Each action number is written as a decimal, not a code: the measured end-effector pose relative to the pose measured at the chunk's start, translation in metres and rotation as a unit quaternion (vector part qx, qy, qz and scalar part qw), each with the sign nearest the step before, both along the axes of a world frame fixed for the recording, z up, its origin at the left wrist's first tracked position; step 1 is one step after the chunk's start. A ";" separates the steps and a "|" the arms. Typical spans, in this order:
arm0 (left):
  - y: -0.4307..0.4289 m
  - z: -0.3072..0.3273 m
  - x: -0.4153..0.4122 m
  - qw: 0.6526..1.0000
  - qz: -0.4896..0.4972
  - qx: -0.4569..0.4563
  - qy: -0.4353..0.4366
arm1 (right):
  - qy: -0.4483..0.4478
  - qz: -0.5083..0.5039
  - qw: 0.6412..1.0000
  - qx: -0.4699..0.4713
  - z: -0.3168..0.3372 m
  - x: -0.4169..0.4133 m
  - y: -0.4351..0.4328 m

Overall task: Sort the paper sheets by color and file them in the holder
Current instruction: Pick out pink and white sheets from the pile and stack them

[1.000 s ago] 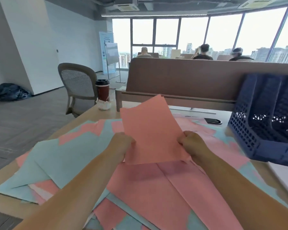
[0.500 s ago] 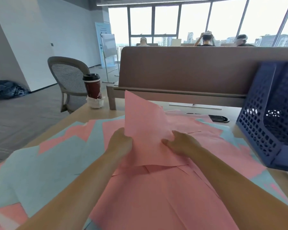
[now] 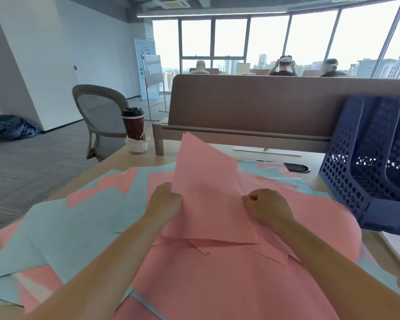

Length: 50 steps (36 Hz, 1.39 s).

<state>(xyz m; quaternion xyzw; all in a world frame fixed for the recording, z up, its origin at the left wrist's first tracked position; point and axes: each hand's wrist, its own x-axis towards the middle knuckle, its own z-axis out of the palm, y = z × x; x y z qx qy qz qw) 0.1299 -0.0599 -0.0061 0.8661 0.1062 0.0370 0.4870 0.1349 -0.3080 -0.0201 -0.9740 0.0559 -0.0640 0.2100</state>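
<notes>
Pink sheets [image 3: 217, 285] and light blue sheets [image 3: 79, 227] lie mixed and overlapping across the desk. A small stack of pink sheets [image 3: 208, 195] is tilted up off the pile. My left hand [image 3: 165, 200] grips its left edge. My right hand [image 3: 266, 207] is curled at its right edge, pinching pink paper there. The dark blue perforated file holder [image 3: 360, 181] stands at the right of the desk, close to my right hand.
A red coffee cup with a black lid [image 3: 134, 124] stands at the desk's far left on a crumpled napkin. A brown desk partition [image 3: 252, 107] runs across the back. A black cable grommet [image 3: 297, 167] sits near the holder. A grey chair [image 3: 99, 114] stands beyond the desk.
The held pink stack has come down from mid-air onto the pile. My right hand moved from the stack's face to its right edge and curled.
</notes>
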 end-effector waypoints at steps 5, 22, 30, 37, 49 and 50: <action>0.003 0.002 -0.010 0.999 -0.021 0.034 0.021 | -0.011 -0.025 1.000 -0.002 0.004 -0.009 0.005; 0.012 -0.001 0.011 0.978 -0.055 0.193 0.055 | 0.043 -0.017 0.997 -0.062 -0.009 0.008 0.019; 0.019 -0.006 0.017 0.976 -0.044 0.203 0.062 | 0.037 -0.036 0.994 -0.092 -0.011 0.012 0.021; 0.019 -0.004 0.018 0.987 -0.049 0.147 0.051 | 0.062 -0.017 0.994 -0.090 -0.013 0.017 0.029; 0.012 0.001 -0.004 0.992 -0.011 0.119 0.041 | 0.124 -0.079 0.985 -0.088 -0.002 -0.004 -0.001; 0.010 0.004 -0.009 0.993 -0.013 0.114 0.036 | 0.134 -0.088 0.983 -0.089 -0.003 -0.008 -0.006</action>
